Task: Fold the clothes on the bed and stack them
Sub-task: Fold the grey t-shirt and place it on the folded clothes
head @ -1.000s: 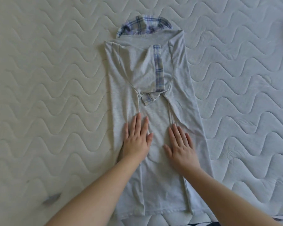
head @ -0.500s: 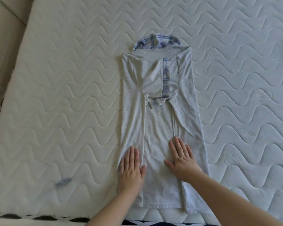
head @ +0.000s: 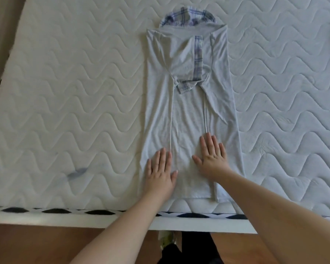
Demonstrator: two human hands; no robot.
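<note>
A light grey shirt (head: 189, 103) lies lengthwise on the white quilted mattress (head: 74, 101), both sides folded in so it forms a long narrow strip. Its blue plaid collar (head: 187, 17) points away from me, and a plaid-trimmed sleeve cuff (head: 185, 86) lies folded over the middle. My left hand (head: 161, 172) lies flat, fingers straight, on the lower left panel near the hem. My right hand (head: 212, 157) presses flat on the lower right panel beside it.
The mattress's near edge with a black-and-white trim (head: 65, 211) runs across below the shirt's hem. A dark bluish stain (head: 77, 173) marks the mattress to the left. Wooden floor (head: 46, 246) lies below, and a beige wall or headboard (head: 2, 31) sits at the far left.
Both hands have slid down the shirt toward the hem, staying flat on the fabric. The view has pulled back, so the mattress edge and floor show.
</note>
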